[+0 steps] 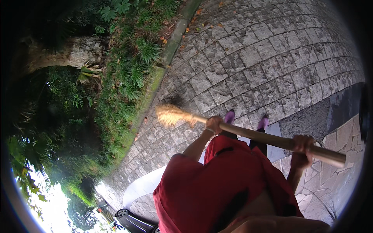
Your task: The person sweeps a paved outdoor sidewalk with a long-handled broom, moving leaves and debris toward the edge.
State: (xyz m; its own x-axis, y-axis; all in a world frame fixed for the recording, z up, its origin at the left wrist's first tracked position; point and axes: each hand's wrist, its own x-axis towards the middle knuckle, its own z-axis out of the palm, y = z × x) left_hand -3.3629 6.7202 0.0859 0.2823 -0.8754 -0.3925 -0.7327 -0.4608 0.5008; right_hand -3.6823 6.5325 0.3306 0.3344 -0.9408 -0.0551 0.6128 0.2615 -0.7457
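Note:
Both my hands grip the wooden handle of a straw broom, held slantwise in front of my red top. My left hand is closed around the handle close to the bristles. Farther up, my right hand holds the thick upper part of the handle, near its end. The bristles point to the left, over the grey stone paving, and look blurred; whether they touch the stones I cannot tell. Below the handle show my purple shoes.
A mossy stone kerb borders a bank of grass and plants on the left. Fallen leaves lie along the kerb. A tree trunk stands among the plants, and a dark car is at the bottom.

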